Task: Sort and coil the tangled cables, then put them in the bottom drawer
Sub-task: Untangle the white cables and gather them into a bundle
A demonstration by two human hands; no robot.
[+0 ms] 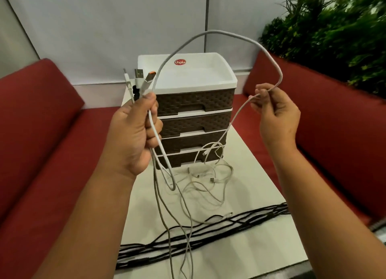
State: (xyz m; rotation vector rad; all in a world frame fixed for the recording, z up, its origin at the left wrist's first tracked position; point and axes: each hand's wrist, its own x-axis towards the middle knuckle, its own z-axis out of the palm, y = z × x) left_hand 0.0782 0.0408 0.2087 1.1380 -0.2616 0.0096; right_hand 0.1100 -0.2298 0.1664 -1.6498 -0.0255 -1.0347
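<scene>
Left hand: your left hand (133,132) is raised in front of the drawer unit, fingers (155,130) curled tight round a bundle of white cables (153,130).
Plug ends: several connectors stick up above that fist, among them a silver USB plug (139,73) and an orange-tipped plug (150,74); a small black piece just below them is too small to name.
Right hand: your right hand (275,113) is up at the same height, well apart from the left, pinching one white cable between thumb and curled fingertips.
Loop: that white cable loop (217,31) arches high from your left fist over the unit to your right hand, then drops toward the desk.
Loose tangle: the rest of the white cables hang from your left hand into a loose white tangle (204,178) on the desk, just in front of the lowest drawer.
Black cables: a band of black cables (208,226) lies across the desk nearer you, with white strands crossing over it.
Drawer unit: the four-drawer unit (194,103) stands at the far end of the white desk (261,247), white tray top, brown woven fronts.
Bottom drawer: the bottom drawer (183,159) looks closed.
Surroundings: red cushioned seats (41,143) flank the desk; green plants (334,38) at the far right.
</scene>
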